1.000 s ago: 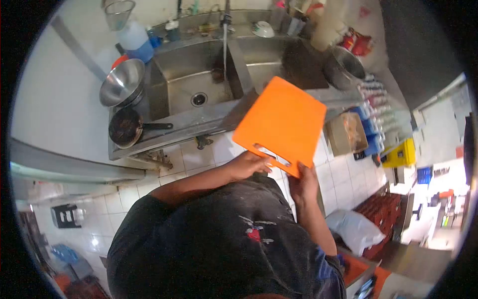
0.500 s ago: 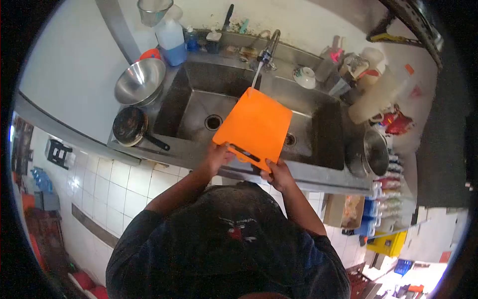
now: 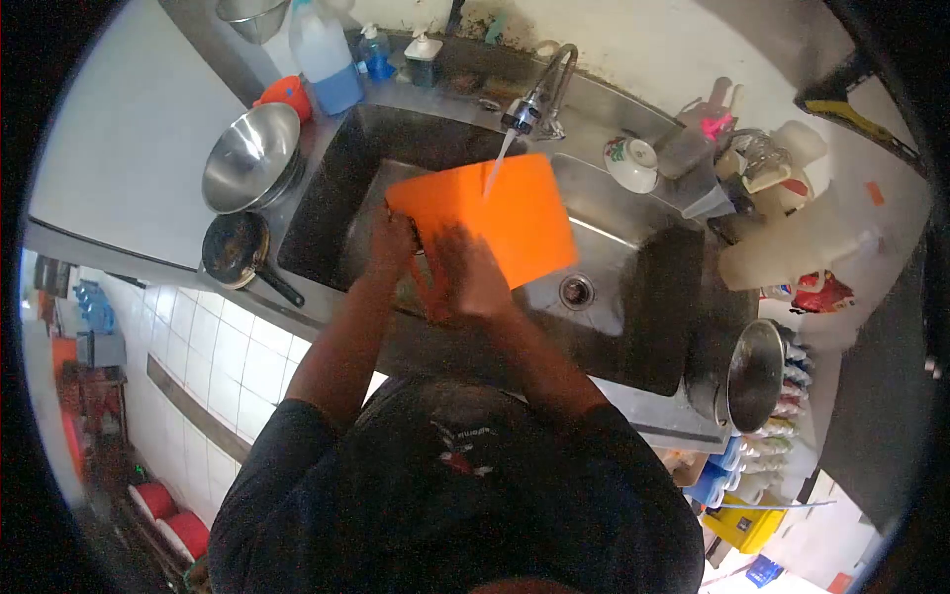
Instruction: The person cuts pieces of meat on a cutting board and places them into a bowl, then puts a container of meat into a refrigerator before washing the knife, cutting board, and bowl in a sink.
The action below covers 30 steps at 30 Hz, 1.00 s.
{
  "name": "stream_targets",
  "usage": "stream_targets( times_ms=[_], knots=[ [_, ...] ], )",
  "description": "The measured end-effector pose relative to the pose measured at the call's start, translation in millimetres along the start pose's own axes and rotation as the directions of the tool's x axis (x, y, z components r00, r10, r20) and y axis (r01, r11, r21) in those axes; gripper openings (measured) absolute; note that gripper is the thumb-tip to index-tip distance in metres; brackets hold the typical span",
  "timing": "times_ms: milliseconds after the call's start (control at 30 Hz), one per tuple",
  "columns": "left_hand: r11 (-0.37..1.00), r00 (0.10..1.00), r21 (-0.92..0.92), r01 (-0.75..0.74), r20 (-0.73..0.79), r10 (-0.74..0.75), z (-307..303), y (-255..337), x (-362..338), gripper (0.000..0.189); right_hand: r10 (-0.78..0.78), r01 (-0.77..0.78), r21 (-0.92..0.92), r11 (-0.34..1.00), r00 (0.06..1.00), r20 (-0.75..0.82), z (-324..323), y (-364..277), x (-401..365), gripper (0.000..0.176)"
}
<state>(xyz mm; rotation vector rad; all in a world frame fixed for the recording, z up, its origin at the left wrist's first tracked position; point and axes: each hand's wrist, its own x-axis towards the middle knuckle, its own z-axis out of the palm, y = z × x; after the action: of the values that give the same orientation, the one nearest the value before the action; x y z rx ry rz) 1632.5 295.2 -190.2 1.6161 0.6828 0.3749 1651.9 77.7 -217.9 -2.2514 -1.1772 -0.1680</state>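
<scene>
An orange cutting board is tilted over the double sink, overlapping the divider between its basins. Water from the tap runs onto the board's upper face. My left hand is closed on the left edge, at the end with the handle slot. Across the near part of the board's face lies my right hand, its fingers extended and blurred by motion. Both forearms reach in from the near side of the sink.
Left of the sink sit a steel bowl and a frying pan. A jug of blue liquid and soap bottles stand behind. A patterned bowl is right of the tap; a steel pot is at the right end.
The board has turned counterclockwise, its handle end swinging to the left. My right hand has left the near right corner and moved onto the board's face. The view has shifted.
</scene>
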Motion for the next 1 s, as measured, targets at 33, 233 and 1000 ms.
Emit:
stream_targets(
  times_ms=[33,233,1000],
  knots=[
    [0.995,0.996,-0.064,-0.071,0.045,0.074,1.3,8.0,-2.0,0.038,0.07,-0.054,0.117,0.992,0.989,-0.132,10.5,21.6,1.5,0.089],
    [0.865,0.983,-0.478,0.152,0.162,-0.083,20.5,70.0,-12.3,0.038,0.779,-0.77,-0.131,0.625,0.625,0.044,-74.7,171.3,-19.7,0.078],
    [0.964,0.954,-0.087,-0.253,0.142,0.263,7.0,-4.9,3.8,0.029,0.584,-0.647,-0.139,0.75,0.746,-0.321,-32.3,185.9,52.2,0.08]
  ],
)
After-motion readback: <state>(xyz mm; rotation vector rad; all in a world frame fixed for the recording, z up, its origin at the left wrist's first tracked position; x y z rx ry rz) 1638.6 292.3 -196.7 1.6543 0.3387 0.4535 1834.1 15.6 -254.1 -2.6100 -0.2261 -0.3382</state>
